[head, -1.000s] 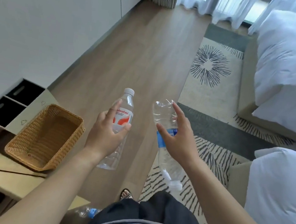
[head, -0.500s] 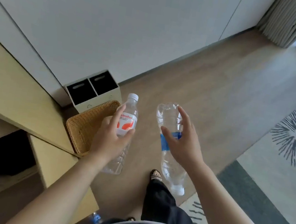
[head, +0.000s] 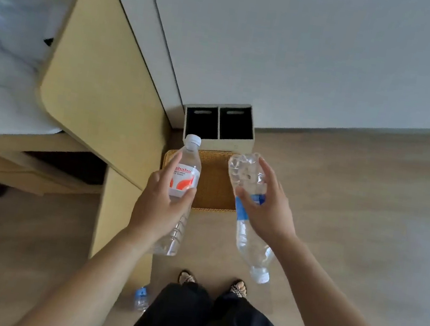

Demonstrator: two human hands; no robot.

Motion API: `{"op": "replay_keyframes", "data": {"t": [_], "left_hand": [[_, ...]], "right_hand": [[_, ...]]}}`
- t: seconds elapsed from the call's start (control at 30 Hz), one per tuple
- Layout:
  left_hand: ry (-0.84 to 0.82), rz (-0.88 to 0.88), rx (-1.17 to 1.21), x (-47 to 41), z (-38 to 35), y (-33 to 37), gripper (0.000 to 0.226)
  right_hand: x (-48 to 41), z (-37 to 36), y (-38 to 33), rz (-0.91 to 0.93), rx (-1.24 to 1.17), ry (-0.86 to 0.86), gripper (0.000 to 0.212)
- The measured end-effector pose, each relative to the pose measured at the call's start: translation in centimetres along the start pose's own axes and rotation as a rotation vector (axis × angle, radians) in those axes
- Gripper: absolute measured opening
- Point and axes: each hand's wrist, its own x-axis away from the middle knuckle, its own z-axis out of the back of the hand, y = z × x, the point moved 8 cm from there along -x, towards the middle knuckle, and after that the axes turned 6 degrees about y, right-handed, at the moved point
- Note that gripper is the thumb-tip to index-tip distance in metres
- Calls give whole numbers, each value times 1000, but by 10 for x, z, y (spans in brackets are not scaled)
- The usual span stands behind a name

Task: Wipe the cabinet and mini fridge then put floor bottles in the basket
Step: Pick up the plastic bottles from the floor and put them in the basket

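My left hand grips a clear bottle with a red-and-white label, held cap up. In my right hand is a crumpled clear bottle with a blue label, held cap down. Both bottles hover just above and in front of the woven basket, which sits on the wooden floor between them. A third bottle with a blue cap lies on the floor by my left leg, partly hidden by it.
A cream two-slot bin stands behind the basket against the white wall. The yellow wooden cabinet with a marble top fills the left. My feet stand just before the basket.
My view has swung left and down toward the basket. The basket now lies straight ahead between both bottles, and both hands still hold their bottles.
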Motion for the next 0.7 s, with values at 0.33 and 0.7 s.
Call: {"op": "replay_keyframes", "data": {"t": [0.33,0.7], "left_hand": [[22,140,87,-96,12,-61,74],[39,183,98,-196,18,-74,76]], "right_hand": [[-86,-64,-29,25,136,-110,68],[-190,-93,-64,77,230,-163,71]]}}
